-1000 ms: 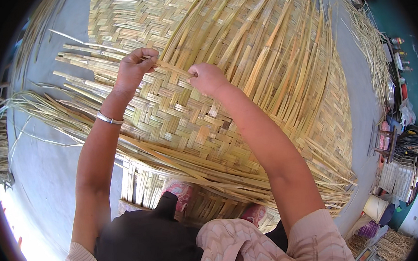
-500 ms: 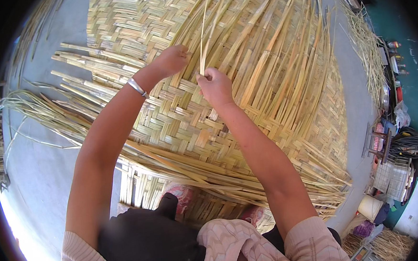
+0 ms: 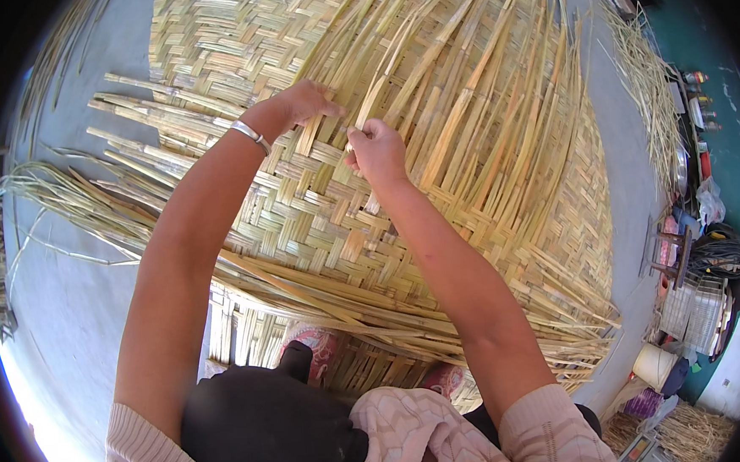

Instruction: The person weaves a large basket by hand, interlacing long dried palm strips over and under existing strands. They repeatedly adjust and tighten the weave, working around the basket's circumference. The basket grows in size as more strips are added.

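Fingers of the right hand (image 3: 375, 150) are pinched shut around a single pale reed strip (image 3: 390, 73), which rises from the grip and runs up and to the right among the other loose strands. The fingertips themselves are tucked behind the knuckles, so exactly how many of them grip it I cannot tell. Just to the left, the left hand (image 3: 304, 102) lies palm down with its fingers spread flat on the woven mat (image 3: 302, 227), pressing the weave and grasping nothing; a silver bangle (image 3: 251, 135) circles that wrist.

Nearest to me, the person's knees and lap fill the bottom edge: a dark cloth (image 3: 263, 428) and a pink patterned garment (image 3: 416, 436), with pink ribbed sleeves cut off by the rim. Two feet in pinkish footwear (image 3: 314, 349) peek out from under the mat's near edge, mostly hidden by it.

The mat spreads out from there, tightly plaited in the middle, and beyond the hands it breaks into long unwoven strips fanning toward the top. Its far end runs out of sight.

On the grey floor (image 3: 77, 291) at left lie stray reeds (image 3: 55, 199). Far right, a cluttered corner with wire racks (image 3: 688, 313), a white bucket (image 3: 653, 364) and bottles is too small and bent to make out clearly.
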Action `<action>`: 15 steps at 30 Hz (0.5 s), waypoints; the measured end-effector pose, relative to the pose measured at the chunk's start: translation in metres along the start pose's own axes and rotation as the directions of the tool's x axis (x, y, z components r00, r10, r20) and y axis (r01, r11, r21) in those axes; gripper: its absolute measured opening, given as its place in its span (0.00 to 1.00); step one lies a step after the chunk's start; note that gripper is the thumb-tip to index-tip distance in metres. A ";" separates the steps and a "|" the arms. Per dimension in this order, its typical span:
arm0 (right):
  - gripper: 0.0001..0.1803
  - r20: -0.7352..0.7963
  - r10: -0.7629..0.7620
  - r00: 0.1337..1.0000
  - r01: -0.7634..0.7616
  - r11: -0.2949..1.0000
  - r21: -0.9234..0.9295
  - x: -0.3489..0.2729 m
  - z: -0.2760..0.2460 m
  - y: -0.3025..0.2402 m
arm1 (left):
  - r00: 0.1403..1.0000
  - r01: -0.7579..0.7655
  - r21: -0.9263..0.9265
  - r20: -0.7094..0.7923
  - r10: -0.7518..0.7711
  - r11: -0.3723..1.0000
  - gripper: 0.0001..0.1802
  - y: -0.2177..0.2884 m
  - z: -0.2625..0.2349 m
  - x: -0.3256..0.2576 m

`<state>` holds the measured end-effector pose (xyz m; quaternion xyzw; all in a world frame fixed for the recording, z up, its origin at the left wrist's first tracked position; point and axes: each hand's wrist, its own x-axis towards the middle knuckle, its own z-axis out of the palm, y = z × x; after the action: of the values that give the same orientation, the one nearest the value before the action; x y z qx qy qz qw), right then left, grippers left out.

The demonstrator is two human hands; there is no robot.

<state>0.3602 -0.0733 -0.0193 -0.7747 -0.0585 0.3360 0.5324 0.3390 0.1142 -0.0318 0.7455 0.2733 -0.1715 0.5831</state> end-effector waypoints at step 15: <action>0.13 0.287 -0.160 0.944 0.286 0.829 -0.481 0.035 0.006 0.012 | 0.997 -0.036 -0.575 0.039 0.071 0.817 0.12 -0.022 -0.006 -0.024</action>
<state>0.3805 -0.0582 -0.0472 -0.8312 -0.2996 0.3322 0.3302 0.3061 0.1192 -0.0334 0.5373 0.2740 -0.0866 0.7929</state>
